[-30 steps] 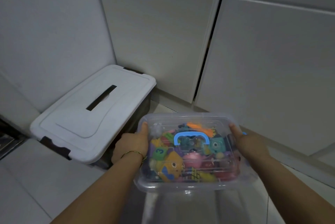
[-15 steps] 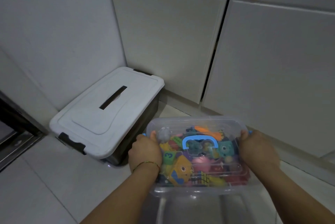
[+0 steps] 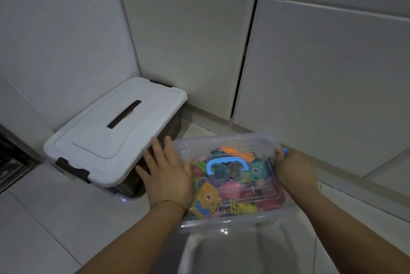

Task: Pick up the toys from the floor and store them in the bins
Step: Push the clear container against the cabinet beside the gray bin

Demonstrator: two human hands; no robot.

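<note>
Now right hand (image 3: pixel 296 171) grips the clear plastic bin (image 3: pixel 224 221); left hand (image 3: pixel 166 176) lies splayed.

A single head view looks forward and down. The clear bin (image 3: pixel 221 140) lies close at five o'clock, cabinet doors (image 3: pixel 321 74) at twelve.

White cabinet doors (image 3: pixel 321 74), tiled floor (image 3: pixel 44 218)
</note>
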